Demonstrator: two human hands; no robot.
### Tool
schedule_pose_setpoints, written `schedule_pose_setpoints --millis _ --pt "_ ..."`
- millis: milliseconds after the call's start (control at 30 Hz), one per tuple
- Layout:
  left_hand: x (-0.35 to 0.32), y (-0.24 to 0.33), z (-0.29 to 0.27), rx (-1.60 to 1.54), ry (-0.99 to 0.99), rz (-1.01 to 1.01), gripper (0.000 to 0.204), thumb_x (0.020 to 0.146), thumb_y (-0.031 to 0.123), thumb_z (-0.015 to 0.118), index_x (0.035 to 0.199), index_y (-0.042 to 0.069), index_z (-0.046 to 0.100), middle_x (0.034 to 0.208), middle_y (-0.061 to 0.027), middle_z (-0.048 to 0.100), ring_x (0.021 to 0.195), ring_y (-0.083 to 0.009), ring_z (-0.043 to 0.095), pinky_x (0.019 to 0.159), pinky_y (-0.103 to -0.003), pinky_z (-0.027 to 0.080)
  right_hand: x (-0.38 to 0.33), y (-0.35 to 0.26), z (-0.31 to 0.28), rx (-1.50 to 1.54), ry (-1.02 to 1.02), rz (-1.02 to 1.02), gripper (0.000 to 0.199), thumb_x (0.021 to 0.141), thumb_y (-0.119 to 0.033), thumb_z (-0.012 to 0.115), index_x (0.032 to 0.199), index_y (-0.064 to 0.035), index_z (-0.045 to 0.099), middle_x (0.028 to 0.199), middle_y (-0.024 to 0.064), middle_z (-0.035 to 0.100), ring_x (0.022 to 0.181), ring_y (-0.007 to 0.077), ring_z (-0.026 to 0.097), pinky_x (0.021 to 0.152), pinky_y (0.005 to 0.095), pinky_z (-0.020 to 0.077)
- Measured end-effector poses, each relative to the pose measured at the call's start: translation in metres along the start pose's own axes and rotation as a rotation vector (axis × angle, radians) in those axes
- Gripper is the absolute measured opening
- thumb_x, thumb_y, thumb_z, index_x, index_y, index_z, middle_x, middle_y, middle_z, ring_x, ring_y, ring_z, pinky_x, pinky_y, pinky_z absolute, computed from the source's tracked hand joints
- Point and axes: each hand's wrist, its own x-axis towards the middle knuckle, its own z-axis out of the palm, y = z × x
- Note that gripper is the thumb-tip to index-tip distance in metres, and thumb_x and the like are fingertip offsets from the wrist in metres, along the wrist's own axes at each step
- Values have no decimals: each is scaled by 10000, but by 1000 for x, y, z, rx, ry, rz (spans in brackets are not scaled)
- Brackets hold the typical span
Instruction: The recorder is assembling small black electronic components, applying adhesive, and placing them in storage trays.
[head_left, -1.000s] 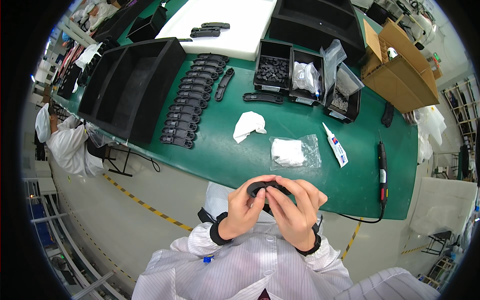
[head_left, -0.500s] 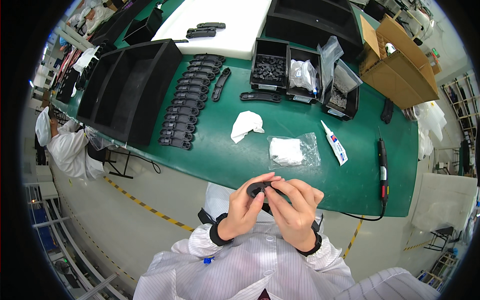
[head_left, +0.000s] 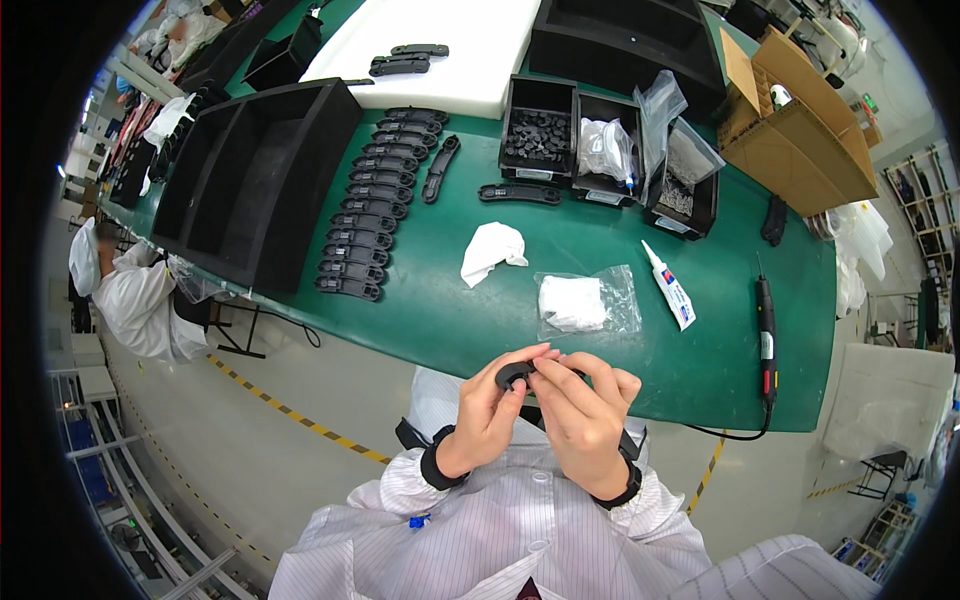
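Close to my chest, both hands grip one long black plastic part (head_left: 516,375). My left hand (head_left: 495,410) pinches its left end, and my right hand (head_left: 585,415) covers the rest, so most of the part is hidden. Beyond my hands lies the green table (head_left: 450,310). A row of several matching black parts (head_left: 365,205) sits on it at the left. A crumpled white cloth (head_left: 492,250) and a clear bag of white wipes (head_left: 580,300) lie nearest my hands.
A glue tube (head_left: 670,285) and a black electric screwdriver (head_left: 765,335) with its cable lie at the right. Black bins of small parts (head_left: 540,140) stand further back, beside a large black foam tray (head_left: 250,180), white foam sheet (head_left: 430,45) and cardboard box (head_left: 800,130). Another person (head_left: 135,295) sits at left.
My hands have stayed at the same spot, with the fingers shifting slightly on the black part. The view has tilted a little; nothing on the table has moved.
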Motion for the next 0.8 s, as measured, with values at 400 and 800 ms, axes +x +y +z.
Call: schedule_pose_setpoints --millis 400,800 --pt "2 -8 -7 -467 129 -279 374 1033 104 467 1362 -74 458 1252 -170 616 1144 -235 619 965 -370 539 4 3 -7 199 -53 96 294 755 -30 701 1047 -1 695 1113 70 687 989 206 633 840 330 356" --pt "7 10 -15 -143 20 385 206 879 -57 655 1024 2 522 1091 -248 629 1099 -435 632 947 -564 528 -13 27 -11 539 82 112 372 641 28 827 967 -4 650 1096 149 676 993 322 663 804 380 554"
